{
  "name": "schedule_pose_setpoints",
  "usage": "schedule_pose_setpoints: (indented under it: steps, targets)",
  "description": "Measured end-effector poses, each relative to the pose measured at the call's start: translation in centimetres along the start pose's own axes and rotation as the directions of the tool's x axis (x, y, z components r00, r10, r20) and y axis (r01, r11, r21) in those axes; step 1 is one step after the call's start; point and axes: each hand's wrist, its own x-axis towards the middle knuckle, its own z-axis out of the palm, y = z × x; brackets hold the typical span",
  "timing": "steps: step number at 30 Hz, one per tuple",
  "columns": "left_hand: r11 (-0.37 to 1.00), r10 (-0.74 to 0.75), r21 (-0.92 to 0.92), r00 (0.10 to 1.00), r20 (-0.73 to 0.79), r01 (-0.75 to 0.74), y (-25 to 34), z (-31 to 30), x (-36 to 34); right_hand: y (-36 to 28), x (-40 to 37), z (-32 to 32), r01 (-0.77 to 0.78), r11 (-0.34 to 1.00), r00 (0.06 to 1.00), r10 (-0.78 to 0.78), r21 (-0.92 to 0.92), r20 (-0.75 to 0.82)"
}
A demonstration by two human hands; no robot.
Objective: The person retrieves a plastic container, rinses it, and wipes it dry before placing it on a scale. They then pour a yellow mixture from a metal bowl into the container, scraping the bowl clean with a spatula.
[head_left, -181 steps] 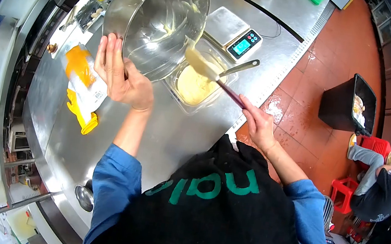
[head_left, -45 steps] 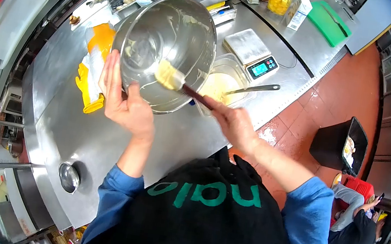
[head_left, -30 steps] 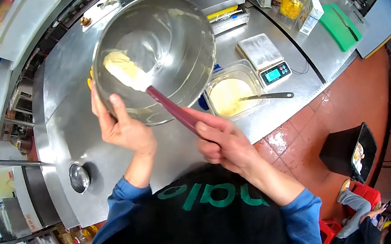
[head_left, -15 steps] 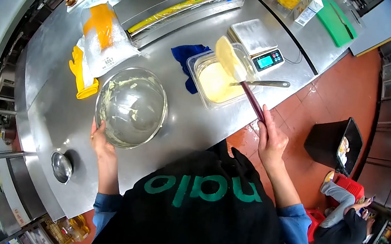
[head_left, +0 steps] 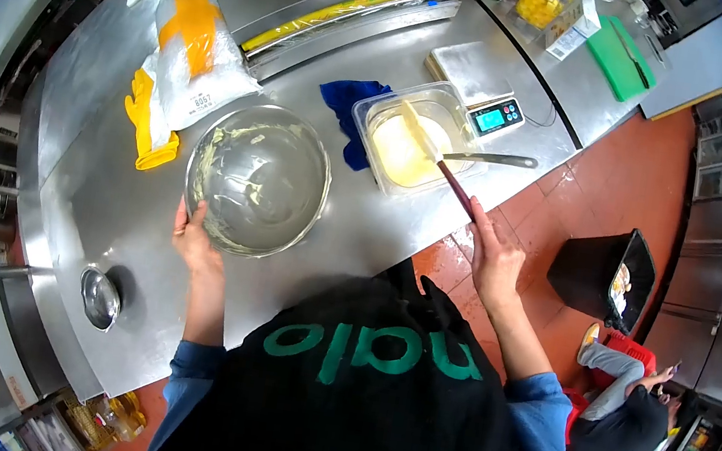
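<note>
My left hand grips the near left rim of a metal mixing bowl, its inside smeared with pale streaks. In my right hand is the dark red handle of a spatula. The spatula's cream-coated blade is turned edge-on over a clear plastic container. Pale yellow cream partly fills that container. Another utensil with a grey handle rests in it, the handle sticking out over the right side. A blue cloth lies beside the container.
Behind the container stands a digital scale. A plastic bag, yellow glove and small metal bowl lie to the left. A black bin stands on the floor at right, near a seated person.
The spatula blade has come lower over the container and turned from its broad face to its edge. The mixing bowl has shifted slightly right, nearer the container, with my left hand on it.
</note>
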Motion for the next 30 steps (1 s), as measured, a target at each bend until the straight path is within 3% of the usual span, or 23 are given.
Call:
schedule_pose_setpoints:
  steps: [2,4,6,8,10,11,12,14,16,18,20,21,23,24,25,26,27,28,30]
  targets:
    - [0.997,0.069,-0.028,0.997,0.035,-0.068,-0.2,0.0,-1.7,-0.2,0.5,-0.3,-0.023,0.982,0.993,0.045,0.188,-0.113]
    - [0.998,0.063,-0.023,0.998,0.004,-0.063,-0.2,0.1,-3.1,-0.6,0.7,-0.7,-0.029,0.979,0.99,0.056,0.202,-0.13]
    - [0.997,0.058,0.052,0.995,-0.075,-0.054,-0.5,-0.5,-4.0,-0.5,0.6,-0.4,0.027,0.967,0.967,0.039,0.253,-0.253]
    - [0.996,0.068,0.066,0.995,-0.077,-0.063,-0.1,-0.8,-5.7,-0.2,0.4,-0.3,0.075,0.981,0.981,-0.041,0.18,-0.188]
    - [0.988,-0.009,0.149,0.994,-0.11,0.026,-0.1,-2.1,-6.1,-0.3,0.5,-0.7,-0.246,0.901,0.968,0.246,0.357,0.045]
    - [0.988,-0.008,0.151,0.993,-0.121,0.026,0.2,-2.4,-6.2,0.6,0.4,0.1,-0.329,0.772,0.939,0.327,0.545,0.104]
    - [0.985,-0.017,0.169,0.992,-0.127,0.038,0.7,-2.6,-6.1,1.5,0.4,1.0,-0.319,0.554,0.93,0.34,0.769,0.14]
    - [0.984,-0.026,0.172,0.99,-0.141,0.05,1.0,-2.9,-4.8,1.1,1.7,-1.8,-0.542,0.191,0.814,0.362,0.818,0.455]
    - [0.945,0.125,0.323,0.973,-0.196,-0.056,1.6,-4.3,-1.0,0.1,3.2,-3.1,-0.54,0.153,0.819,0.323,0.828,0.474]
    - [0.825,0.264,0.526,0.964,-0.037,-0.206,2.8,-3.6,3.6,-1.4,5.1,-4.6,-0.542,0.111,0.82,0.288,0.833,0.495]
    - [0.768,0.14,0.604,0.976,0.167,-0.213,4.2,-1.6,8.1,-3.1,8.2,-5.7,-0.533,0.345,0.834,0.057,0.773,0.549]
    - [0.742,0.049,0.637,0.964,0.261,-0.21,5.1,0.2,9.2,-3.5,9.9,-5.2,-0.487,0.47,0.823,-0.035,0.736,0.568]
    - [0.704,-0.148,0.687,0.909,0.39,-0.18,5.7,3.2,10.8,-6.1,13.3,-4.6,0.03,0.781,0.873,-0.324,0.624,0.363]
    - [0.692,-0.249,0.707,0.869,0.427,-0.149,5.7,4.1,11.6,-7.4,15.3,-4.4,0.384,0.866,0.806,-0.483,0.321,0.341]
    - [0.693,-0.246,0.705,0.871,0.426,-0.149,5.5,4.6,12.5,-8.7,17.0,-4.4,0.668,0.743,0.697,-0.609,-0.035,0.379]
    - [0.616,-0.279,0.758,0.839,0.467,-0.218,4.8,5.0,13.4,-10.1,18.5,-4.4,0.67,0.742,0.696,-0.61,-0.035,0.379]
    - [0.532,-0.317,0.796,0.804,0.503,-0.288,4.0,5.2,14.1,-11.5,19.7,-4.5,0.78,0.617,0.605,-0.7,-0.105,0.381]
    - [0.533,-0.318,0.796,0.803,0.503,-0.287,3.3,5.3,14.6,-12.5,20.8,-4.2,0.864,0.473,0.5,-0.772,-0.171,0.392]
    - [0.637,-0.244,0.685,0.75,0.615,-0.354,2.4,5.3,15.1,-13.6,22.6,-3.0,0.893,0.399,0.45,-0.803,-0.207,0.392]
